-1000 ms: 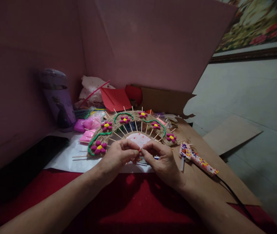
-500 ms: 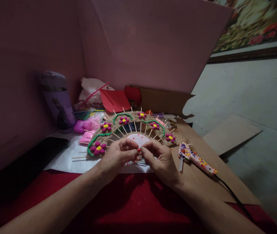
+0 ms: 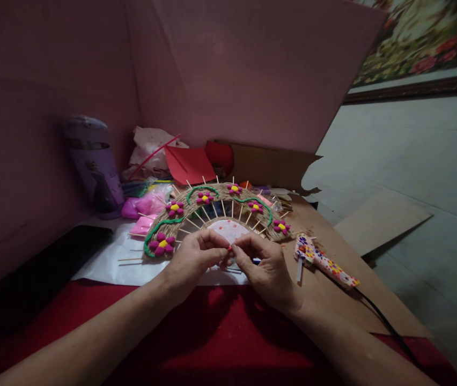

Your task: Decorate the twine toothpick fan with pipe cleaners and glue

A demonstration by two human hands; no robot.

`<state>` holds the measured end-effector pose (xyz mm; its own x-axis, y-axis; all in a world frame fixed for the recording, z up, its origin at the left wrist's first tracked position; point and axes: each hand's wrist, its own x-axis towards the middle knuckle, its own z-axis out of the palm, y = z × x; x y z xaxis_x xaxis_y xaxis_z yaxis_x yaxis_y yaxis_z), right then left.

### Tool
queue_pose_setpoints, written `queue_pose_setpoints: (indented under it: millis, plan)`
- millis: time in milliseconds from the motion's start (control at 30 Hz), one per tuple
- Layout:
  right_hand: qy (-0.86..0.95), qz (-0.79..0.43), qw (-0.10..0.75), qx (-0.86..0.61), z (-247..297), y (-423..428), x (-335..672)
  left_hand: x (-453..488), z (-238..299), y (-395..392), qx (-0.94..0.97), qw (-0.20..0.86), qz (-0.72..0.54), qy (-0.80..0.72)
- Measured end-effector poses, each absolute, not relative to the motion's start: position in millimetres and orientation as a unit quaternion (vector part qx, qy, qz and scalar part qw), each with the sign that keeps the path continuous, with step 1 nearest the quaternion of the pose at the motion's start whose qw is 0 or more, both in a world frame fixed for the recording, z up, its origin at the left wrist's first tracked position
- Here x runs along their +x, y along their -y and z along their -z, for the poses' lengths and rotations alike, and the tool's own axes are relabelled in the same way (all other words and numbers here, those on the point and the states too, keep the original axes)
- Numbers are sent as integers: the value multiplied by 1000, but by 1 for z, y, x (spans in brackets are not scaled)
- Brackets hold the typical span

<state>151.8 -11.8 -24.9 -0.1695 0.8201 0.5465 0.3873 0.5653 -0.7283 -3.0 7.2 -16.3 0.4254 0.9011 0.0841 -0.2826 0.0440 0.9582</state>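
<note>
Between the fingertips of both hands is a tiny red piece (image 3: 229,248), too small to tell its kind for sure; it looks like soft clay. My left hand (image 3: 198,256) pinches it from the left, and my right hand (image 3: 266,264) pinches from the right, thumbs nearly touching. Just beyond the hands lies a half-round twine-woven craft (image 3: 222,191) on thin wooden sticks, decorated with purple flowers with yellow centres and green wavy stems. Its white inner half-circle (image 3: 228,229) bears small red dots and is partly covered by my fingers.
A flowered glue gun (image 3: 325,261) with a black cord lies on cardboard (image 3: 345,311) at the right. A purple tumbler (image 3: 95,171) stands at the left, near pink clay packets (image 3: 142,208) and a dark phone-like slab (image 3: 43,273). Red paper (image 3: 190,165) rests behind the craft.
My hands stay in nearly the same place, with fingers shifting slightly around the small red piece. The craft and the other objects have not visibly moved.
</note>
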Motion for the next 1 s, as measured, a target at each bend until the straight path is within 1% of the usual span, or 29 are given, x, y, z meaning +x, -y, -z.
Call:
queue_pose_setpoints:
  millis: [100, 267, 467, 800, 1000]
  plan:
    - [728, -233, 502, -405, 24, 12, 152, -3, 16, -8, 507, 676, -452, -288]
    - [693, -268, 533, -405, 23, 11, 154, -2, 14, -7, 434, 739, -448, -254]
    - [641, -329, 567, -399, 25, 8, 155, -4, 14, -8, 401, 773, -423, -250]
    - [594, -371, 615, -363, 19, 9, 153, -5, 13, -7, 386, 802, -372, -264]
    - [590, -386, 624, -336, 18, 9, 154, -5, 11, -6, 387, 811, -352, -261]
